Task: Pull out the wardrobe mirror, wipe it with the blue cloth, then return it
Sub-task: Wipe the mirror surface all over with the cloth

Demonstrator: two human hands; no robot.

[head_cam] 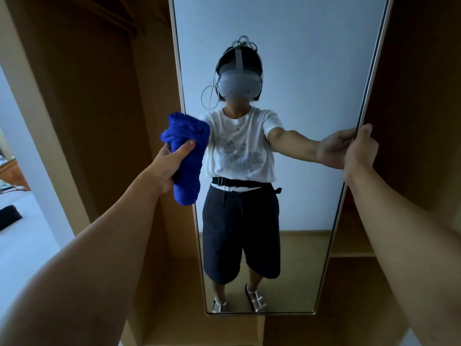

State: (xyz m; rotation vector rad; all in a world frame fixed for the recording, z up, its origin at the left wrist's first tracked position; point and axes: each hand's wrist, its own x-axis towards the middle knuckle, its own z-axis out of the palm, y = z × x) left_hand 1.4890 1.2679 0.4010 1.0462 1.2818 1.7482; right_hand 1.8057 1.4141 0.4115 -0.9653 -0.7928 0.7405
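Brown wooden wardrobe (pixel 99 101), open. Tall narrow mirror with pale frame (pixel 311 71) stands out from it, facing the person. Bunched blue cloth (pixel 185 156) at the mirror's left edge, gripped in the left hand (pixel 169 162), fingers curled round it. Right hand (pixel 359 151) clasps the mirror's right edge, thumb up, fingers wrapped behind.

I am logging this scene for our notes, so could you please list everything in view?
mirror: one, pale-framed, tall, centre, reflecting the person
blue cloth: one, bunched, at the mirror's left edge
wardrobe: one, brown wood, on both sides of the mirror
dark object: one, black, on a white surface far left
left hand: one, grips the blue cloth
right hand: one, grips the mirror's right edge
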